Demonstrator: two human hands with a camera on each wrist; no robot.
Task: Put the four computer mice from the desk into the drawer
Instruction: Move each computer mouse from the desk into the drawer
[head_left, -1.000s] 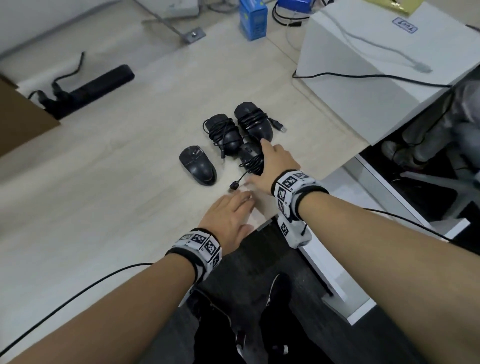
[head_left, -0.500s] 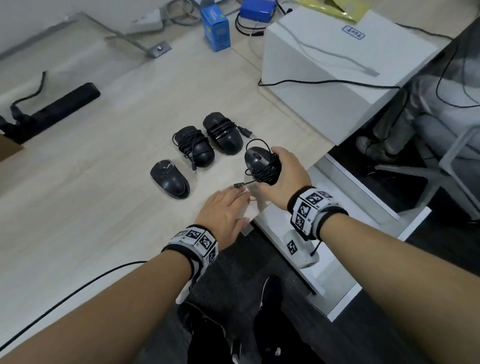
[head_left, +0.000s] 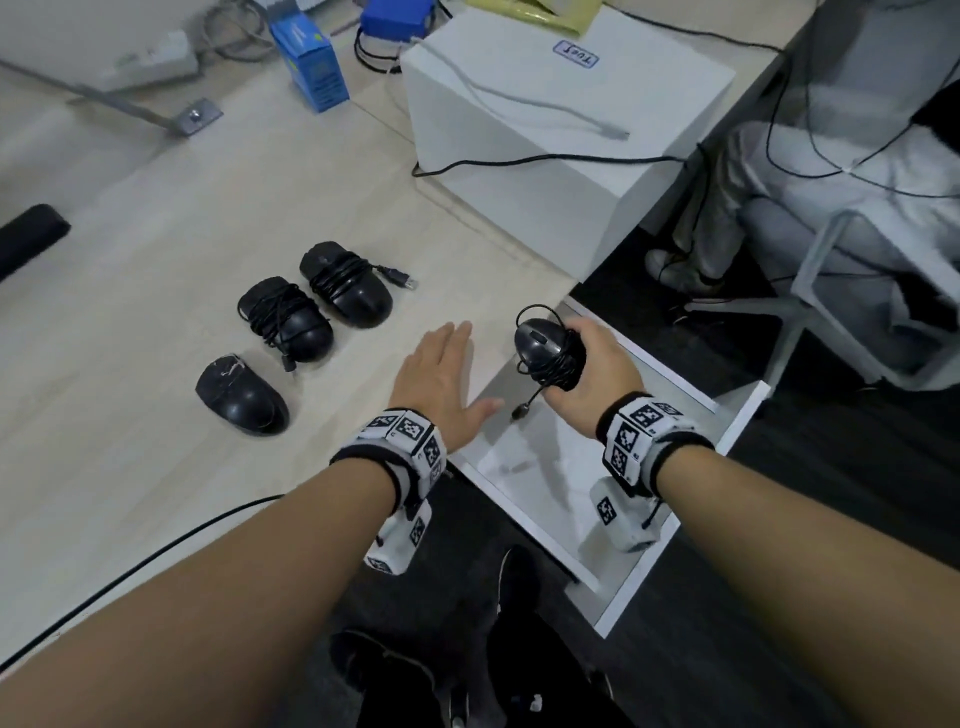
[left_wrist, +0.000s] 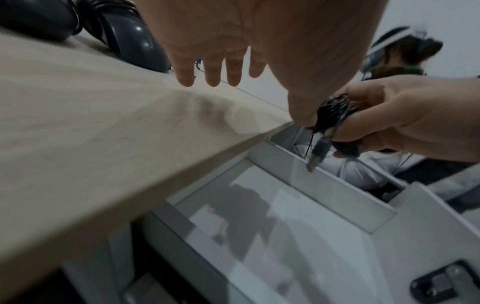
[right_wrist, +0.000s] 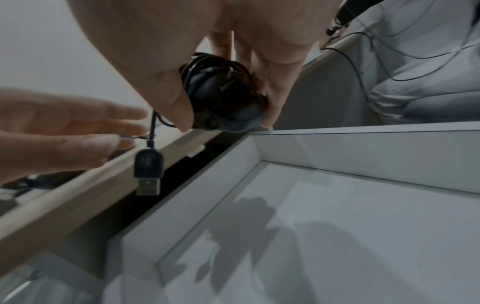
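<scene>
Over the drawer: my right hand (head_left: 592, 371) is up in the air above the open drawer (head_left: 737, 410), out past the desk (head_left: 156, 291) edge
Grip: fingers and thumb curled round the mouse I'm holding (head_left: 545, 348) — cord wound round its body, thumb on one side and fingers on the other in the right wrist view
Loose end: its USB plug (right_wrist: 148, 174) dangles below my thumb, hanging in front of the gap between desk edge and drawer wall
Left hand: my left hand (head_left: 441, 379) lies flat with the fingers straight and spread, right at the desk's near corner — thumb poking out over the edge toward the drawer
Room to move: drawer floor under my right hand is bare pale grey, only shadows on it; walls close it in on the far and right sides
Still on the desk: mouse with the plug sticking out (head_left: 345, 283) and wrapped mouse beside it (head_left: 285, 319) sit just beside each other, and the cordless-looking mouse (head_left: 241, 395) sits nearer me, all left of my left hand
Further back: white box (head_left: 545, 119) sits at the desk's far right, blue carton (head_left: 309, 60) behind it
Off to the right: someone's seated legs (head_left: 727, 208), well apart from the drawer
</scene>
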